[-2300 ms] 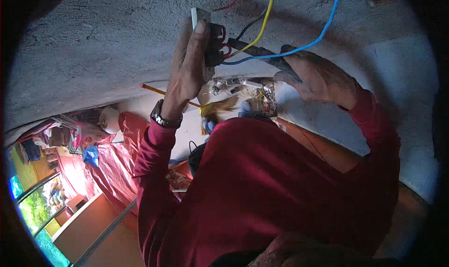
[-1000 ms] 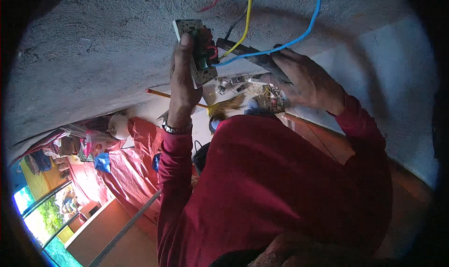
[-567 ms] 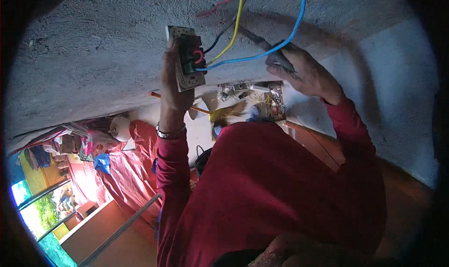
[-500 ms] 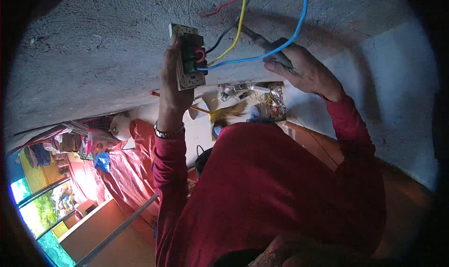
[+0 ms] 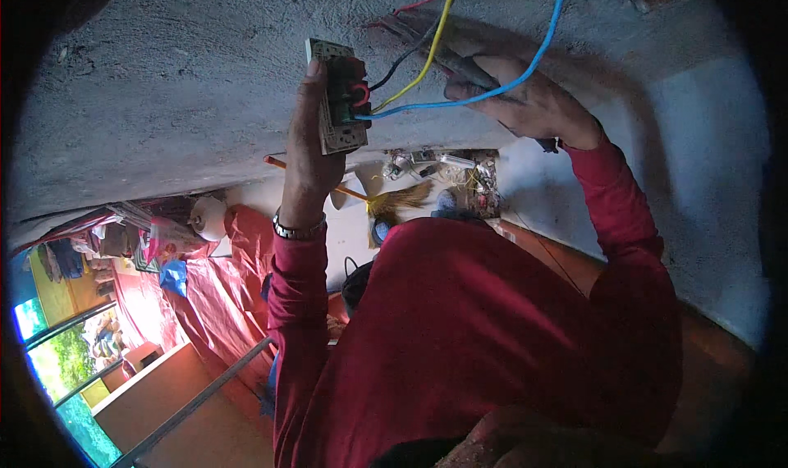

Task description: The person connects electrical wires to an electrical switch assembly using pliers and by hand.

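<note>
My left hand [image 5: 309, 152] grips a pale-framed electrical switch plate [image 5: 355, 138] by its edge, thumb along its side. Its back, with green and dark modules, faces right, and a short red wire loops between them. From these modules run a black wire [image 5: 400, 60], a yellow wire [image 5: 436, 48] and a blue wire [image 5: 538, 58] up toward the rough wall. My right hand [image 5: 546, 107] is closed around a dark slim hand tool [image 5: 472, 72], probably pliers, behind the blue wire. Its far end lies near the black wire and a red wire [image 5: 423, 6]; shadow blurs its tip.
The rough grey wall [image 5: 189, 82] spans the top. Below are a broom [image 5: 400, 197], a floor patch of loose wires and small parts [image 5: 423, 171], and a red sheet [image 5: 222, 292] at left. A metal bar [image 5: 201, 394] slants across the lower left.
My right hand has turned and shifted slightly, and the tool's far end now points farther up and left. The switch plate stays in my left hand; the view has shifted a little.
</note>
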